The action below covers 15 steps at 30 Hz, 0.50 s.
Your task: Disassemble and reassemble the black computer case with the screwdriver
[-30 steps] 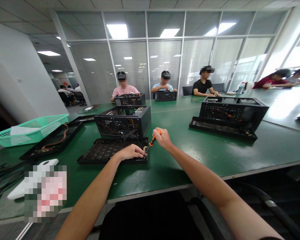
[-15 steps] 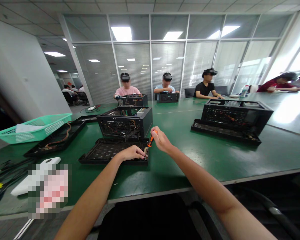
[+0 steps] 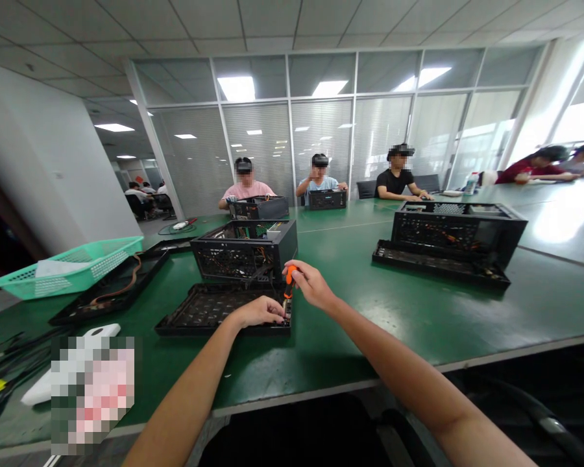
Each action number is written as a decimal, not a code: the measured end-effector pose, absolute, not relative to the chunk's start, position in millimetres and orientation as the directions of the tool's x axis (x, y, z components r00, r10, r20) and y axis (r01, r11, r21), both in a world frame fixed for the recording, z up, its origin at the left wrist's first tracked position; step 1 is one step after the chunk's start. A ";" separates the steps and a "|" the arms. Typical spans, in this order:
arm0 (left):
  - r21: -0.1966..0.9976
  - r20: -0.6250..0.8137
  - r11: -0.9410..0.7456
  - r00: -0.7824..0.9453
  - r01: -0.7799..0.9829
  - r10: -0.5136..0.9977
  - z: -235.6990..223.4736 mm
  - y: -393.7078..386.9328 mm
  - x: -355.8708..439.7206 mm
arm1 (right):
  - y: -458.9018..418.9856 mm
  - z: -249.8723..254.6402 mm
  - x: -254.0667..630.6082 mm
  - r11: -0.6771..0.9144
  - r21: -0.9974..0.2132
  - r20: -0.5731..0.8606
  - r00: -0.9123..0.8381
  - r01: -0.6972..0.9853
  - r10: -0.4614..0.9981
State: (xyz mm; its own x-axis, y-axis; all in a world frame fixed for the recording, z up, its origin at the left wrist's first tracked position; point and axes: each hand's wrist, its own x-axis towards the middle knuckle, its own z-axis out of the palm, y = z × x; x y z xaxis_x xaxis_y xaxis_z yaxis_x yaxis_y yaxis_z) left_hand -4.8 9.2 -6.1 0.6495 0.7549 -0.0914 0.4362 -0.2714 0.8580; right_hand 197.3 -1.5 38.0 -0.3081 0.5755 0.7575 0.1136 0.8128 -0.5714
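Observation:
My right hand [image 3: 310, 283] is closed around the orange and black handle of a screwdriver [image 3: 289, 280], which stands nearly upright. Its tip points down at small parts in the right end of a black computer case front panel [image 3: 209, 308], lying flat on the table. My left hand [image 3: 261, 312] rests at that same corner, its fingers bent and pressed together beside the screwdriver's tip; what they pinch is too small to make out. Just behind the panel stands an opened black computer case [image 3: 243, 256], with dark cables running down toward the panel.
On the left are a green plastic basket [image 3: 78, 269], a black panel [image 3: 111, 282] with a brown cable, a white device [image 3: 73, 363] and black cables [image 3: 14, 370]. Another opened case [image 3: 460, 237] stands right, its panel [image 3: 438, 266] in front. Several people sit across the green table [image 3: 360, 259].
The view has tilted up slightly. My right hand has turned the screwdriver from a slant to nearly upright. My left hand stays at the panel's corner. A person opposite has raised a hand.

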 end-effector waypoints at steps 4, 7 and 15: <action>0.853 -0.117 -0.245 0.625 0.461 0.771 -6.5 8.5 -4.2 | -2.3 40.7 201.4 0.787 -0.558 0.762 -0.212 0.263 0.612; 0.863 -0.107 -0.241 0.627 0.444 0.771 -5.4 6.9 -3.3 | -5.0 43.1 202.9 0.814 -0.502 0.791 -0.223 0.293 0.569; 0.837 -0.146 -0.227 0.603 0.498 0.784 -1.0 3.9 -3.3 | -2.5 40.6 195.5 0.752 -0.659 0.726 -0.247 0.015 0.641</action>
